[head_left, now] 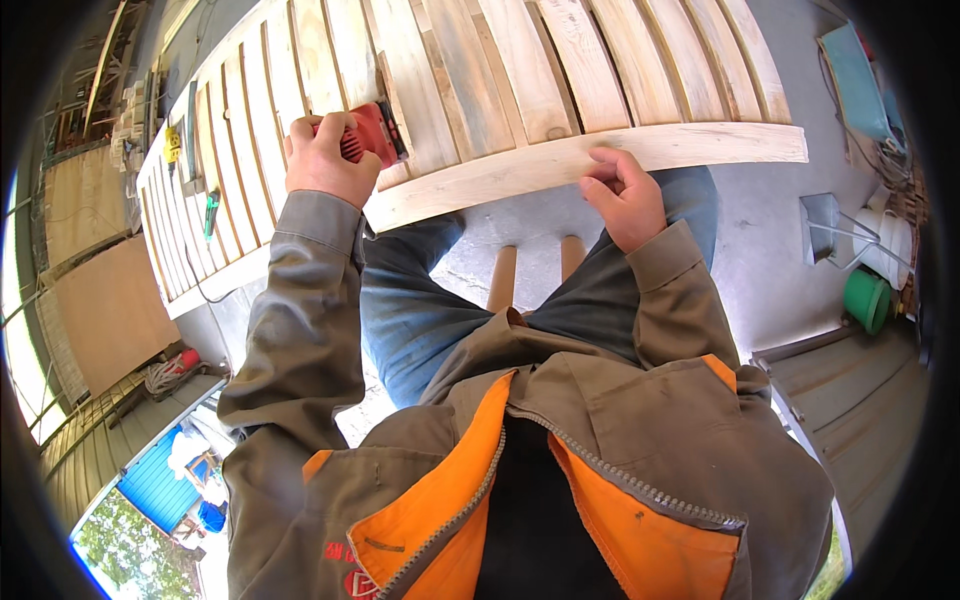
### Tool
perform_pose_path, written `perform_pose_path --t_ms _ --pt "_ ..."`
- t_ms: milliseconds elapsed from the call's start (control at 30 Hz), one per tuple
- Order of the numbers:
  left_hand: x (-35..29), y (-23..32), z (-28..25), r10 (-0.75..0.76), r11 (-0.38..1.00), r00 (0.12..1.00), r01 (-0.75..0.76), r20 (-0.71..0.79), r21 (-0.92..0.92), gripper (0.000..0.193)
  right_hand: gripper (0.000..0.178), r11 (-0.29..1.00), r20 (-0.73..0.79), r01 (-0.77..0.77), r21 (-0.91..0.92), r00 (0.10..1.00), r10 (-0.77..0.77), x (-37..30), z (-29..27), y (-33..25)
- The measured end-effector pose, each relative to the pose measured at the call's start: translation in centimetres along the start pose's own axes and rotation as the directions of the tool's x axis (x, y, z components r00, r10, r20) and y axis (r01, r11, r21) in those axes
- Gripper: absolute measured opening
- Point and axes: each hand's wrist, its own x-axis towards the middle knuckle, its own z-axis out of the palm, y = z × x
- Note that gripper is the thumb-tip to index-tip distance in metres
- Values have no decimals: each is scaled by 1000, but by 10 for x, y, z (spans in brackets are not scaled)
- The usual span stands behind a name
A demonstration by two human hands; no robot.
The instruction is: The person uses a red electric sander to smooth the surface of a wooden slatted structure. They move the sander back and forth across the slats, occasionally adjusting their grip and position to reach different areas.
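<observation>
L: my left fingers (333,127) wrapped round sander (378,136) | R: my right fingers (622,166) half-curled, nothing visible in them, by rail (480,181); contact unclear | sander: on slats (425,110), near rail's left end | handling (guess): stiff, fairly weighty, buzzy if running; grip rounded body, clear of base

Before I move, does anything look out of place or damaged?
Possibly the green tool: it lies loose on the slatted panel, left of the left hand, like clutter on a work surface. No spill or breakage stands out.
</observation>
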Motion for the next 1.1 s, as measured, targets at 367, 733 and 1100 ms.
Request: perform_pose_path --t_ms 367,733,1100 --pt "-11 -2 -9 6 1000 997 -8 80 22 42 43 999 9 -15 49 1000 14 6 -3 8" --pt "-3 -9 1 19 1000 1000 -19 24 -6 40 41 995 -16 -97 26 995 97 10 0 -6" --pt "16 4 1 -35 999 999 34 39 36 45 38 997 -3 -83 3 997 83 10 -1 -5"
